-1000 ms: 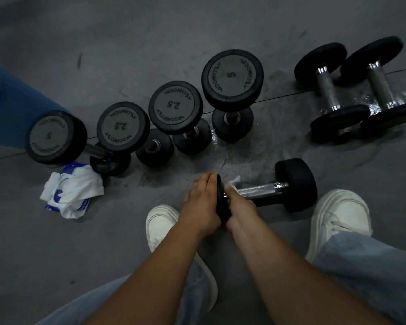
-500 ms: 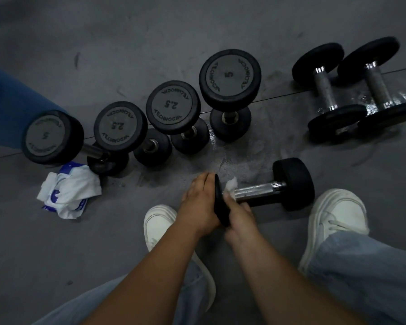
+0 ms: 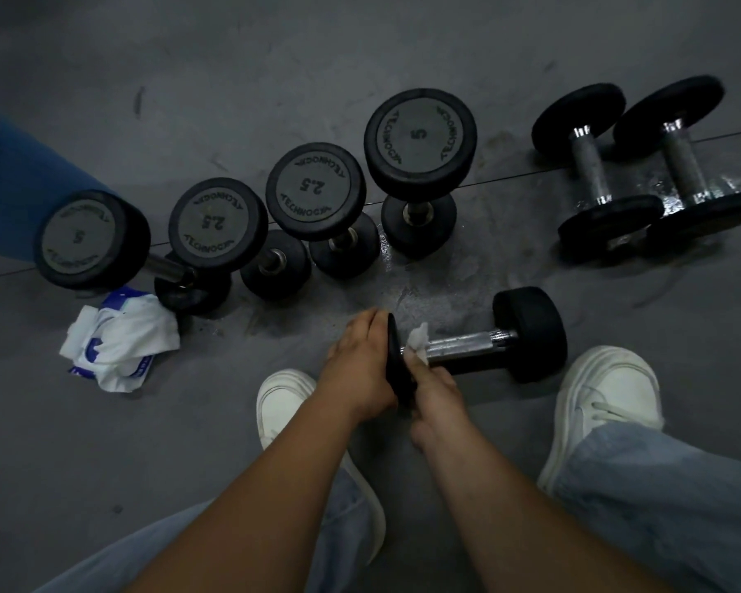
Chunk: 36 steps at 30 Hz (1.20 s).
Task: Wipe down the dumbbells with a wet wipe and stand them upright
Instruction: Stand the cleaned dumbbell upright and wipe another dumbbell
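- The dumbbell [image 3: 480, 342] lies on its side on the floor [image 3: 403, 44], nearer the person than the four upright dumbbells [image 3: 315, 191].
- Left hand [image 3: 360, 368] grips its near end plate.
- Right hand [image 3: 435, 385] presses a wet wipe [image 3: 418, 338] against the handle.

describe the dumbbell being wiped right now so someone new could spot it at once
Start at the two white shoes on the grey floor; between them lies one black dumbbell, on its side. The left hand covers its near end while the right hand presses a wet wipe to the handle. Four others stand upright behind it; two more lie untouched further right.
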Motion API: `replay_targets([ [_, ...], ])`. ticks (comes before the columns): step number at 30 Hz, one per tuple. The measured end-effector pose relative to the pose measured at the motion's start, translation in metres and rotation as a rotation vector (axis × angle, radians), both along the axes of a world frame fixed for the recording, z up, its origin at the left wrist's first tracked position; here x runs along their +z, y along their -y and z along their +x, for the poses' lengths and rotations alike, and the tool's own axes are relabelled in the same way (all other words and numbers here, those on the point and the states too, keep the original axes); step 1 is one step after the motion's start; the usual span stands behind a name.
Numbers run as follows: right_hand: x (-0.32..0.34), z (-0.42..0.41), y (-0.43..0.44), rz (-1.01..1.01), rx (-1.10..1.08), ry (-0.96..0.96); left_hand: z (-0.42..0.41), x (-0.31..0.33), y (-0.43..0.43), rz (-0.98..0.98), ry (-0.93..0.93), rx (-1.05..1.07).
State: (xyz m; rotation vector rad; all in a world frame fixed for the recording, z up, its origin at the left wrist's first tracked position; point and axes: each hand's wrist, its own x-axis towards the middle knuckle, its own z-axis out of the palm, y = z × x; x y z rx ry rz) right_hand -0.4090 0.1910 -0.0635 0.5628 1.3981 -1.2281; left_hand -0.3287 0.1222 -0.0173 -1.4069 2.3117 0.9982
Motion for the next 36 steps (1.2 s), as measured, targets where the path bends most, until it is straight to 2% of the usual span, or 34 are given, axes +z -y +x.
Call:
replay_targets([
  [4, 0.003, -0.008, 0.021, 0.014, -0.056, 0.055, 0.001, 0.000, -0.001, -0.005, -0.005, -0.011],
  [9, -0.001, 0.002, -0.017, 0.006, -0.018, 0.030, 0.000, 0.003, 0.005, 0.044, 0.012, -0.021],
  [16, 0.009, -0.003, -0.013, -0.075, 0.022, 0.037, -0.001, 0.002, 0.010, 0.071, 0.043, -0.042],
  [20, 0.010, -0.011, 0.008, -0.001, 0.057, -0.013, -0.001, 0.001, 0.009, 0.052, 0.024, -0.041],
  [23, 0.011, -0.019, 0.019, 0.036, 0.084, 0.029, -0.001, 0.002, 0.007, 0.060, 0.015, -0.034],
  [29, 0.010, -0.018, -0.002, -0.165, -0.005, 0.169, 0.000, 0.001, 0.006, 0.033, 0.021, -0.032],
  [34, 0.008, -0.018, 0.022, -0.001, 0.015, 0.105, 0.000, 0.002, 0.003, 0.024, -0.018, -0.018],
  [36, 0.011, -0.015, 0.016, -0.027, 0.009, 0.109, 0.000, 0.003, 0.002, 0.033, 0.002, -0.022],
])
